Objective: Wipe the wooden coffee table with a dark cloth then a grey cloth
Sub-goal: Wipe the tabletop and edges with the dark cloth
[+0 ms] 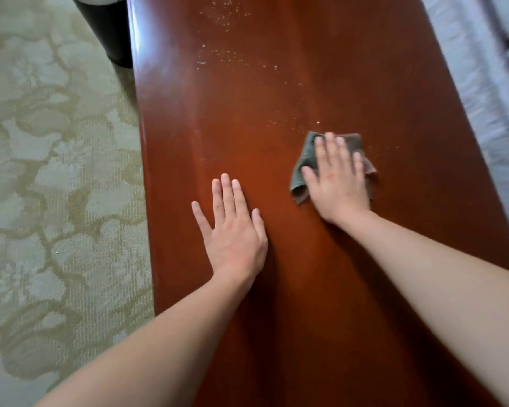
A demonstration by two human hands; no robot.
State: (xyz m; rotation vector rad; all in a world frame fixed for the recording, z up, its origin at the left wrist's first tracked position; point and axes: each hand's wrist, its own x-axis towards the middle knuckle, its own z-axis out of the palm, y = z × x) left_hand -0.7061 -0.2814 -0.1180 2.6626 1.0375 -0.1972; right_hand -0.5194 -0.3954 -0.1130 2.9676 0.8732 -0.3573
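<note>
Patterned carpet (pixel 56 171) is lying at nine o'clock of the wooden coffee table (pixel 321 304), its long axis running six to twelve. I am resting my left hand (pixel 232 233) flat and empty, while my right hand (pixel 338 183), fingers straight, is pressing the cloth (pixel 301 163) down; crumbs (pixel 227 54) are lying at eleven o'clock of it, nearer the right hand.

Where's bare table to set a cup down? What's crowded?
Bare: table strip along the sofa side, past the cloth; near end, this side of both hands; strip between left hand and carpet edge. Crowded: right hand pressing the cloth mid-table, crumbs from there to the far end.
</note>
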